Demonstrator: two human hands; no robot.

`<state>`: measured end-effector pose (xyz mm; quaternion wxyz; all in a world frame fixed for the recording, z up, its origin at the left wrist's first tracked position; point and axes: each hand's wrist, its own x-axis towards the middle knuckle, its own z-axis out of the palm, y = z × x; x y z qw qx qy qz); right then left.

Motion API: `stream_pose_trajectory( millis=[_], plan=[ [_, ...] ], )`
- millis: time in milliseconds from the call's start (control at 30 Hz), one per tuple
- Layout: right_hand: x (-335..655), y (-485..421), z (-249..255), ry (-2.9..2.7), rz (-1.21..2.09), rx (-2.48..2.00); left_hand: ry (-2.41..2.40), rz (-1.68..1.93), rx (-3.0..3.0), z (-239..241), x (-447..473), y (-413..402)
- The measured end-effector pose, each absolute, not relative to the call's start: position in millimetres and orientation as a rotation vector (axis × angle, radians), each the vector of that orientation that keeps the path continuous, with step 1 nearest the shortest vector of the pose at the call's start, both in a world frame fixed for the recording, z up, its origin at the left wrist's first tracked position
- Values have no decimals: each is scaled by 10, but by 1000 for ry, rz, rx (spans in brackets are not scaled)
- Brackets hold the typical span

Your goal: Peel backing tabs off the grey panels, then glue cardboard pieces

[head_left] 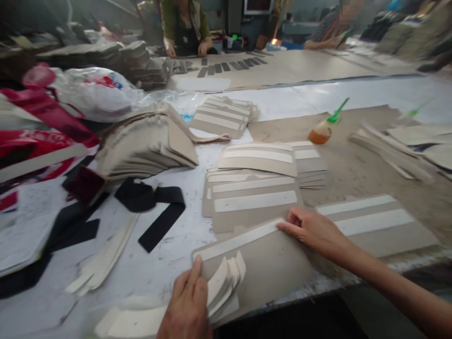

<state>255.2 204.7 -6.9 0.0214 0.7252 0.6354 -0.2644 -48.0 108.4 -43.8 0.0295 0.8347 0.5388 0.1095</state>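
A grey-beige panel (268,263) lies at the table's front edge, with one white strip (240,238) along its far edge. My left hand (189,301) is closed around a bundle of curved white strips (226,282), its index fingertip on the left end of that strip. At the strip's right end is my right hand (307,230), thumb and fingers pinched together on it. To the right, another panel (384,235) bears two white strips. Just beyond my hands lies a stack of striped panels (254,214).
A thick stack of plain panels (148,141) leans at the left, near black webbing (164,214) and loose white strips (109,259). A glue bottle with a green nozzle (320,133) stands on brown board. Two people work at the far table (300,68).
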Motion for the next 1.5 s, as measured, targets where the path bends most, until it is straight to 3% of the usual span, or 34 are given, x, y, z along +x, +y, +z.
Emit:
stream_pose_trajectory(
  millis=[267, 367, 467, 600, 800, 867, 1067, 1233, 1500],
  plan=[
    [2587, 2072, -102, 2050, -558, 2080, 1790, 267, 2363, -245, -322, 1063],
    [2358, 2177, 3, 2414, -298, 2033, 1742, 263, 2393, -249, -364, 1078],
    [2000, 2362, -54, 2911, -52, 1689, 1685, 219, 2440, -262, -405, 1086],
    [1720, 2545, -318, 3169, -25, 1182, 1692, 209, 2382, -283, -419, 1085],
    [1751, 2527, -358, 3280, -30, 1310, 1656, 452, 1865, -99, -528, 1184],
    [1697, 2433, -214, 3334, -237, 1473, 1670, 552, 1547, 79, -599, 1175],
    [1419, 1890, 277, 2979, -1532, 1512, 1448, 823, 913, 550, -644, 965],
    [1238, 1509, 407, 2830, -1839, 1333, 1249, 1009, 677, 572, -593, 743],
    [1051, 1331, 469, 2237, -2503, 1090, 1152, 788, 758, 432, -359, 411]
  ],
)
